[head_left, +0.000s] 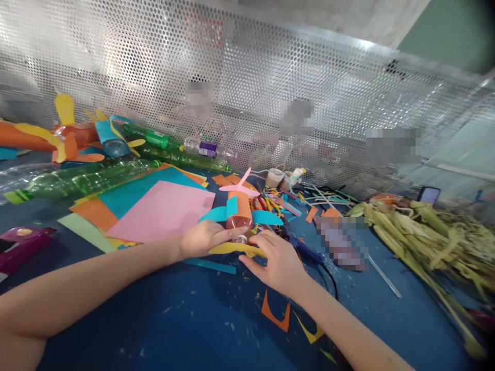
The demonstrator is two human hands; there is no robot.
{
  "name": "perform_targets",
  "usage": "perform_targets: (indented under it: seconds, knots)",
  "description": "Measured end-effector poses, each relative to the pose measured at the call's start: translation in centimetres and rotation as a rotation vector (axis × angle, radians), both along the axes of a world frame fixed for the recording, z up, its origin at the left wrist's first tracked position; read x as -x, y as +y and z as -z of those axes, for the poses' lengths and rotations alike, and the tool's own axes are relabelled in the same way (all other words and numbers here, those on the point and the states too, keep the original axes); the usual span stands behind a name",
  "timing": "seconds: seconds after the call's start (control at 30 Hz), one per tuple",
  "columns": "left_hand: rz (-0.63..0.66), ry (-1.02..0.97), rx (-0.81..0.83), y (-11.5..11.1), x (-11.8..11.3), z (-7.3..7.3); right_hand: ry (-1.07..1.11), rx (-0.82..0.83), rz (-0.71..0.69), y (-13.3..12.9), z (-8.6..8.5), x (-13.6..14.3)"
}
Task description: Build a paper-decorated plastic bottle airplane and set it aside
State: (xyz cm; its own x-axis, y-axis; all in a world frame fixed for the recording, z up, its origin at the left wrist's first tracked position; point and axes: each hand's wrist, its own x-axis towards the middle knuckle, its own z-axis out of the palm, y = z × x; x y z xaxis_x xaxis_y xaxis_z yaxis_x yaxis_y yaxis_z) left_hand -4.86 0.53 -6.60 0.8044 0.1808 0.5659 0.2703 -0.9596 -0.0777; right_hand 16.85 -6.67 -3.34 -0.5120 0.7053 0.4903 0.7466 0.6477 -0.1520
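A toy airplane [240, 205] made from a small plastic bottle wrapped in orange paper lies in front of me, its neck toward me. Blue paper wings [266, 217] stick out on both sides, and pink paper fins [240, 186] rise at its far end. Across the neck runs a yellow paper propeller [235, 248]. My left hand [200, 238] is closed at the bottle's neck, with the index finger laid along it; its thumb is mostly hidden. My right hand [276, 260] pinches the right part of the propeller between thumb and fingers.
Coloured paper sheets [162, 211] and green bottles [88, 180] lie left, near a purple tool [23, 247]. A blue glue gun [309, 251] with a cord is right of my hands. Dried husks [421, 242] fill the far right. A perforated metal screen [247, 87] stands behind.
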Motion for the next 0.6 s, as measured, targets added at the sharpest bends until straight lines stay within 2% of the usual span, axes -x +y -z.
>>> perform_targets:
  seconds: [0.17,0.33,0.5,0.6]
  knots:
    - [0.025,-0.065,0.111,-0.2,-0.3,-0.1,0.039,-0.032,0.025,0.2,0.2,-0.4]
    - [0.193,-0.135,0.24,-0.3,-0.5,-0.3,0.063,-0.079,0.056,0.2,0.4,-0.3]
    - [0.064,-0.203,0.165,-0.7,-0.8,-0.2,0.084,-0.093,0.064,-0.1,0.4,0.2]
    - [0.05,-0.291,0.142,-1.0,-1.2,0.1,0.121,-0.07,0.063,-0.2,0.3,0.2]
